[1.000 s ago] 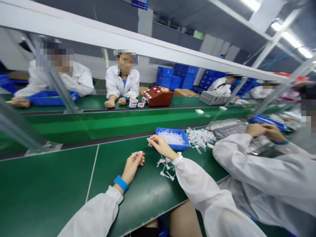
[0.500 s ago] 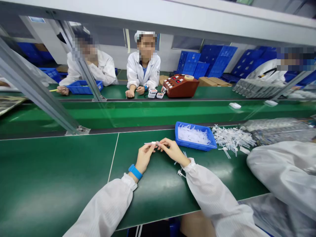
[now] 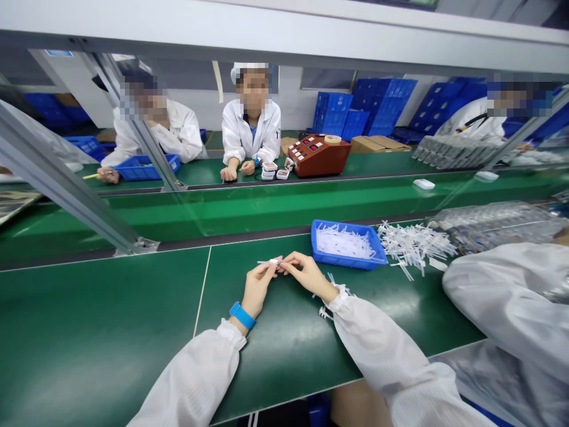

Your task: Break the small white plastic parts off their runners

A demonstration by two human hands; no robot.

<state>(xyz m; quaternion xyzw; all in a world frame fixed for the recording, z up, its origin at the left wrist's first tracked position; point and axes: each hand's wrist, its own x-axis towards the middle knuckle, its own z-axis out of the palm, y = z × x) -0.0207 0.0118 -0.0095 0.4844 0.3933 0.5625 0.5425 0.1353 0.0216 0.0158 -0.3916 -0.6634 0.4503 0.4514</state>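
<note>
A thin white plastic strip with a small white block on it is pinched between my two hands above the green bench. My left hand, with a blue band at its wrist, grips the strip near the block. At the strip's right end, my right hand closes thumb and fingers on it; the fingertips partly hide that end. Behind my right hand stands a blue tray of similar white pieces. A few white pieces lie on the bench by my right cuff.
A heap of white strips lies right of the tray, near clear plastic trays. A co-worker's white sleeve reaches in at the right. Beyond the green belt are co-workers and a red-brown machine. Metal posts rise at the left.
The camera view has shifted slightly. Both hands keep their pinch on the strip, close together, with little change in their position.
</note>
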